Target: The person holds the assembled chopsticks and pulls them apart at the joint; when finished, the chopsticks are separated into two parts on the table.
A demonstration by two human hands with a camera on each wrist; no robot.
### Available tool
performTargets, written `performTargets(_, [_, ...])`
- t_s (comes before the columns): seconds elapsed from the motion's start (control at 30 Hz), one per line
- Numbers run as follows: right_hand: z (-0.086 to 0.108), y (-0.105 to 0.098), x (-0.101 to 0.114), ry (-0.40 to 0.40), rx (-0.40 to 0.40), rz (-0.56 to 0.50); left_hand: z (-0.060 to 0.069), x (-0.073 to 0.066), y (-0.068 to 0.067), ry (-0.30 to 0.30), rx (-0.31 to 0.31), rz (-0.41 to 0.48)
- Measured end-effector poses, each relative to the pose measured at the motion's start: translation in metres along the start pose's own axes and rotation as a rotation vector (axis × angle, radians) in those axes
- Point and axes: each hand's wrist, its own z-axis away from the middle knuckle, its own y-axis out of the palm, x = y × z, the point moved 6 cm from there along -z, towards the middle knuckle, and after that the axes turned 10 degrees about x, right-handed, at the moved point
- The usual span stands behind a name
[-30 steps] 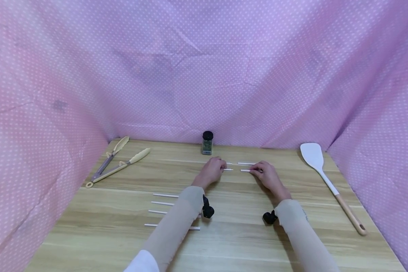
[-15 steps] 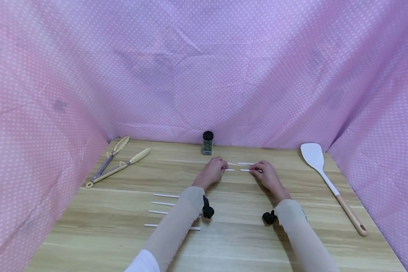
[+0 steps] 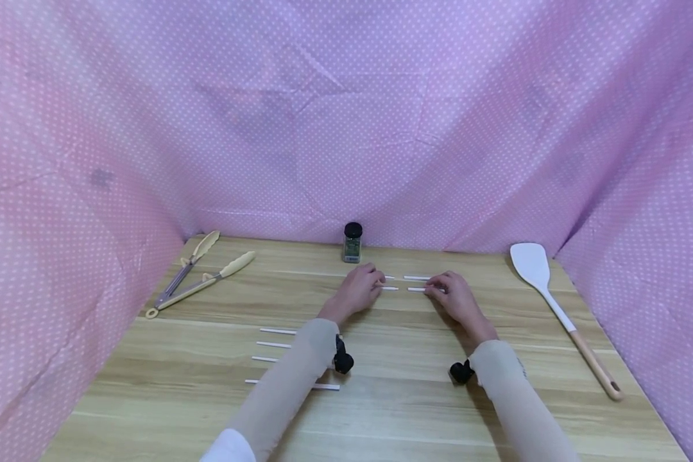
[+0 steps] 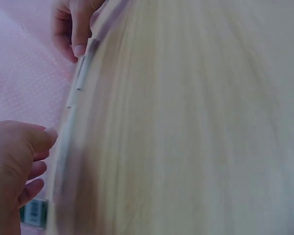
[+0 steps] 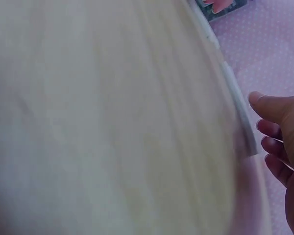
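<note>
Two rows of slim white sticks that look like chopsticks lie on the table in the head view, their ends facing across a small gap. At the left part of these rows is my left hand [image 3: 358,290], beside the front left chopstick [image 3: 389,289]. In the left wrist view its thumb and loosely bent fingers stand a little apart from the stick [image 4: 65,152]. My right hand [image 3: 455,298] hovers over the front right chopstick [image 3: 416,289]; the right wrist view has its thumb and fingers just off that stick [image 5: 237,103]. The hands cover parts of the rows.
Several more white chopsticks [image 3: 326,387] lie under the left forearm. A black-capped spice jar [image 3: 352,244] stands behind the left hand. Tongs [image 3: 187,292] lie far left, a white spatula with a wooden handle [image 3: 531,266] at right. A pink dotted cloth [image 3: 346,128] surrounds the table.
The left hand and forearm have shifted slightly left, and the right hand and wrist slightly right. The front left chopstick has moved slightly right since the first frame.
</note>
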Motion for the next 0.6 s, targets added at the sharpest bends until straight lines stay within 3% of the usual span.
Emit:
performTargets(0.1, [0.001, -0.004, 0.006, -0.021, -0.003, 0.0, 0.009, 0.004, -0.009, 0.019, 0.0, 0.05])
performTargets(0.3, [0.004, -0.007, 0.036, -0.114, 0.005, -0.011, 0.036, 0.019, -0.029, 0.025, 0.047, 0.236])
performTargets(0.43, [0.007, 0.0, 0.061, -0.157, 0.033, -0.035, 0.061, 0.036, -0.041, -0.025, 0.068, 0.349])
performTargets(0.6, [0.01, 0.02, 0.088, -0.203, 0.1, -0.041, 0.101, 0.061, -0.051, -0.112, 0.056, 0.422])
